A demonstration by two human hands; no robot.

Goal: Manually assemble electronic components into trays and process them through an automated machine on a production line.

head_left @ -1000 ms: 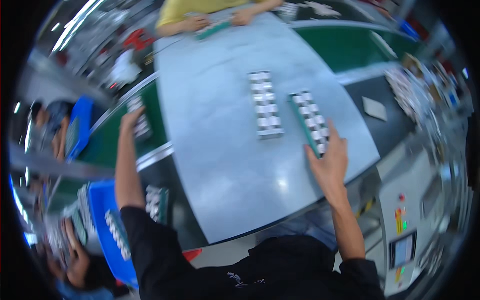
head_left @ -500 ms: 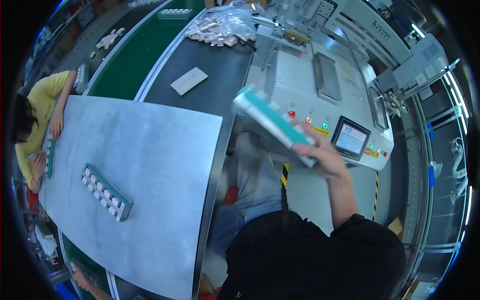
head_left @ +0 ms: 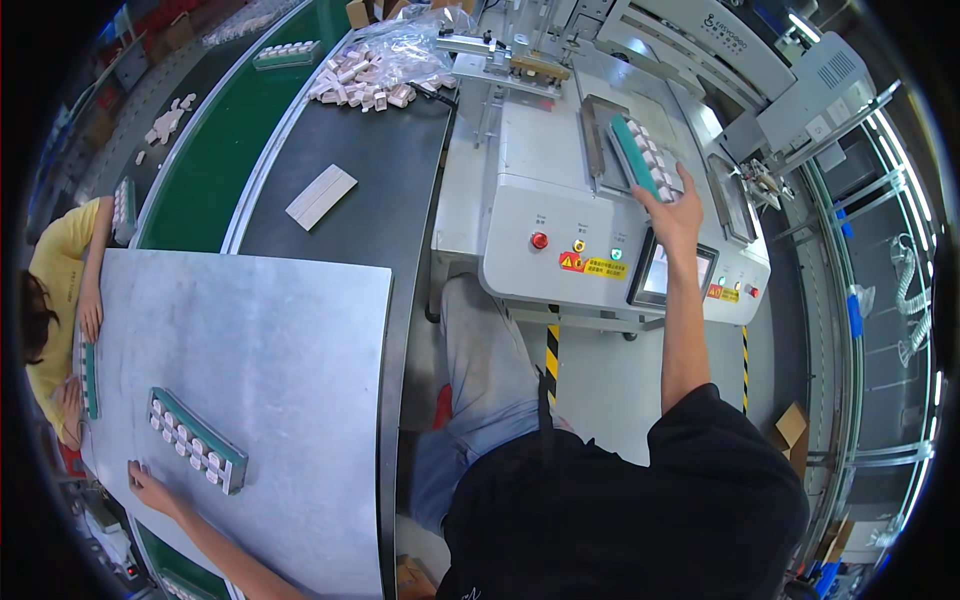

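My right hand (head_left: 672, 212) grips the near end of a green tray (head_left: 632, 160) lined with small white-pink blocks (head_left: 652, 158). It holds this tray tilted over the machine top, beside a raised metal frame (head_left: 594, 135). At the far left, my left hand (head_left: 152, 488) is over the lower left of the metal table (head_left: 310, 400), its fingers closed together; anything small between them is too unclear to name. Near it, a second green tray (head_left: 197, 428) with two rows of whitish round-topped pieces lies slanted on the table.
The white machine (head_left: 510, 215) carries lit buttons and a screen (head_left: 655, 275). Loose blocks (head_left: 365, 80) and a plastic bag lie on the dark belt, near a pale flat slab (head_left: 321, 197). A co-worker in yellow (head_left: 60, 260) handles another tray at the left edge.
My right hand has carried its tray forward and right, from in front of the machine to above its top. My left hand has come up from the lower edge onto the table.
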